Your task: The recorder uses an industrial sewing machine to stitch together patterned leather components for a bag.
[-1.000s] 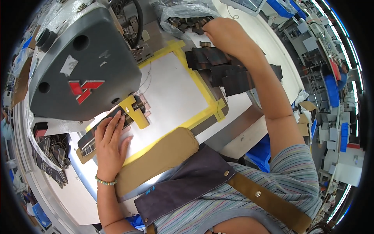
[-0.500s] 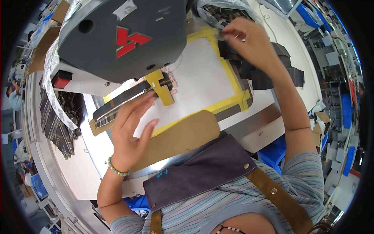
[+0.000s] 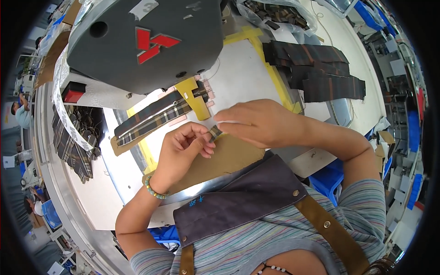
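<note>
My two hands meet in front of the sewing machine, over the near part of the work plate. A small plaid fabric piece shows between them. My right hand is closed on its upper end, and the left hand's fingertips pinch its lower edge. Much of the piece is hidden by fingers. Just beyond, plaid fabric strips lie side by side, their right ends by a yellow clamp plate. Brown cardboard lies beneath my hands.
The dark grey machine head overhangs the far left. Stacked dark plaid strips lie at the right. Behind them stands a clear bag of plaid pieces. More plaid fabric hangs at the left. Yellow tape borders the white plate.
My right hand has come from the strip stack down to the middle, now with a small plaid piece. My left hand has moved right, off the plaid strips, and its fingers have closed.
</note>
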{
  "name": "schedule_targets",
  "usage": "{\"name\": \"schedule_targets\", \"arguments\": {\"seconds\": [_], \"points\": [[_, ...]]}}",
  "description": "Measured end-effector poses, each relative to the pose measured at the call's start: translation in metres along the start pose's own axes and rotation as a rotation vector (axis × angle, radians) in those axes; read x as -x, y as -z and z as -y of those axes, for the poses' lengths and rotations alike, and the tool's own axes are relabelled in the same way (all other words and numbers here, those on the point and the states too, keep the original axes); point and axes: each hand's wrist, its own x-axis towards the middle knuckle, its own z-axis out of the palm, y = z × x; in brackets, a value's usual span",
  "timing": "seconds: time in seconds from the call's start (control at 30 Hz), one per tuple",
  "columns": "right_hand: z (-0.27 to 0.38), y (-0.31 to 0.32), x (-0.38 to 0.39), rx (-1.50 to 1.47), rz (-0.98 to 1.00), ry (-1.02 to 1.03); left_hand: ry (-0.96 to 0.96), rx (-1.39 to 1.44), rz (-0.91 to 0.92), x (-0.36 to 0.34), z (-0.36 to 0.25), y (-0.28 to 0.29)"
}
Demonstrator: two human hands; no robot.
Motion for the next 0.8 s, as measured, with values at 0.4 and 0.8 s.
{"name": "schedule_targets", "arguments": {"seconds": [0.4, 0.8], "points": [[-0.031, 0.001, -0.018, 0.412, 0.005, 0.204, -0.465, -0.924, -0.264, -0.004, -0.015, 0.012], [-0.071, -0.026, -0.032, 0.548, -0.165, 0.22, -0.864, -1.382, -0.369, -0.031, 0.0, 0.037]]}}
